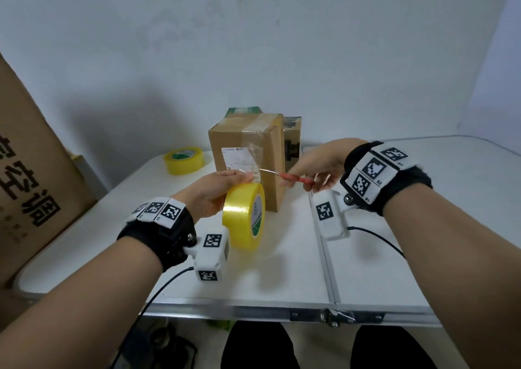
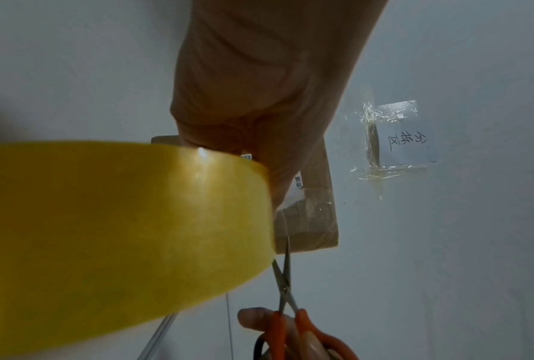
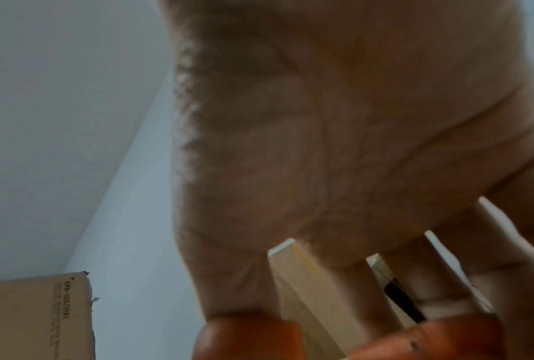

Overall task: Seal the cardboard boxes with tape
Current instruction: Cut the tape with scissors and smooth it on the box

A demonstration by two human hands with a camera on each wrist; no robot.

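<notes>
Cutting the tape at the cardboard box (image 1: 246, 157).
Nearest, left hand (image 1: 218, 191) grips the tape roll (image 1: 244, 216) before the box; right hand (image 1: 313, 165) holds scissors (image 1: 282, 175), blades parted. Next, judged: close blades squarely across the tape strip.

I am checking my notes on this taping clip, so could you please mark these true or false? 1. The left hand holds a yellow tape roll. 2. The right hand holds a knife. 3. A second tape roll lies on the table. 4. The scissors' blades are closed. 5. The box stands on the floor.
1. True: the left hand grips the tape roll.
2. False: the right hand holds orange-handled scissors.
3. True: a second roll lies behind, to the left.
4. False: the left wrist view shows them parted.
5. False: the box stands on the table.
</notes>
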